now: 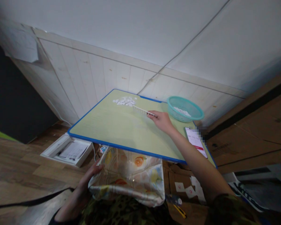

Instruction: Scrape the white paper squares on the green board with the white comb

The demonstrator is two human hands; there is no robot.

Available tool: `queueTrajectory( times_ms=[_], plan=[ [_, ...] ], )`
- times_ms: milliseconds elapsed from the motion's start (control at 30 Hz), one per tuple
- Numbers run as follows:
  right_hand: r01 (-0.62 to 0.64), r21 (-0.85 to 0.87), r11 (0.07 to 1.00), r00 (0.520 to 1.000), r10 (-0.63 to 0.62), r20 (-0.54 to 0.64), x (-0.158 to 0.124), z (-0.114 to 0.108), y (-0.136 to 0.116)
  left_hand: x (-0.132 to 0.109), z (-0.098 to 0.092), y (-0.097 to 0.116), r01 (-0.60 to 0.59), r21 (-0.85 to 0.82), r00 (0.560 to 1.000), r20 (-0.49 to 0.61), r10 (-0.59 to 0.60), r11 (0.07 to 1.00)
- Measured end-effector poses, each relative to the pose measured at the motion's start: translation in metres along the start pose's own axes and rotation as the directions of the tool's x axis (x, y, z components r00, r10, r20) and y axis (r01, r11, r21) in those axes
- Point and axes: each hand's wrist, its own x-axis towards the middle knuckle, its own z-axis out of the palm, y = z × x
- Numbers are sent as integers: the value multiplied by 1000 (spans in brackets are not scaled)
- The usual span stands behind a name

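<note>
My right hand [162, 120] reaches out over a pale green table with a blue edge [121, 146] and grips one end of a thin white ruler-like strip [140, 110]. The strip's far end points at a small heap of white pieces [125, 101] near the table's back edge. My left hand [90, 175] is down below the table's front edge, resting against a fruit-patterned cloth [128, 178] on my lap; its fingers are mostly hidden behind the cloth.
A teal mesh basket [184, 108] with white pieces inside stands at the table's back right. A phone [196, 141] lies at the right edge. A white open box [67, 151] sits on the wooden floor. Cardboard boxes [253, 134] stand at right. A panelled wall runs behind.
</note>
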Motion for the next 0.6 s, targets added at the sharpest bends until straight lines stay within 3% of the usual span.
queueTrajectory(
  times_ms=[100, 300, 500, 600],
  plan=[
    [-22, 79, 997, 1000, 21, 13, -3, -8, -4, 0, -1, 0, 25, 15, 1000, 17, -26, 1000],
    [-81, 46, 996, 988, 86, -126, -2, -15, 9, 3, 0, 0, 3, 1, 999, 32, -3, 1000],
    [-72, 105, 992, 995, 79, -63, -30, -18, -10, 2, 1, 1, 10, 0, 999, -35, -10, 1000],
    [-103, 54, 993, 990, 108, -93, -51, -30, -17, 0, 0, 0, 30, -11, 1000, 4, -30, 999]
  ],
)
